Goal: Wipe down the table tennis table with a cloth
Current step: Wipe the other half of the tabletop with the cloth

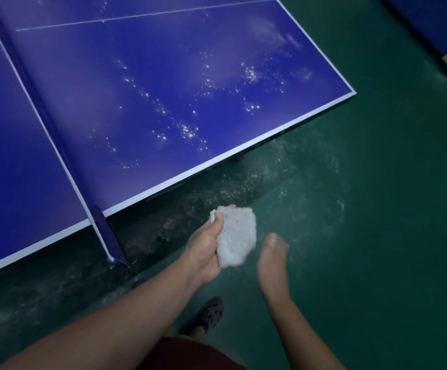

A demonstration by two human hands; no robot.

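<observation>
**Green floor, blue worktop, cloth held clear of the edge**

Green sports floor (377, 209) fills the right and lower parts of the view, marked with pale, smeary streaks (283, 169) along the near side of the blue worktop (83, 89). That worktop runs from the upper left down to a white-edged corner at the right. Its surface carries white lines and scattered bright droplets (187, 129), thickest across the middle and towards the near edge. A dark blue net (58, 134) crosses the worktop from the top left. It ends at a post that overhangs the near edge.

Both hands are off the worktop, over the floor just in front of its near edge, close together but not touching. The left hand (206, 247) grips a bunched white cloth (235, 236). The thumb presses on the cloth's upper left, and the rest of the cloth bulges out to the right of the palm. The cloth touches neither the worktop nor the floor. The right hand (273, 257) is just beside the cloth with a narrow gap between them. It is blurred, and whether its fingers are straight or curled cannot be told; nothing shows in it.

Below the hands, a foot in a dark perforated clog (211, 313) stands on the floor, and dark red shorts (190, 353) show at the bottom edge. Part of a second blue table (430, 20) sits in the top right corner.
</observation>
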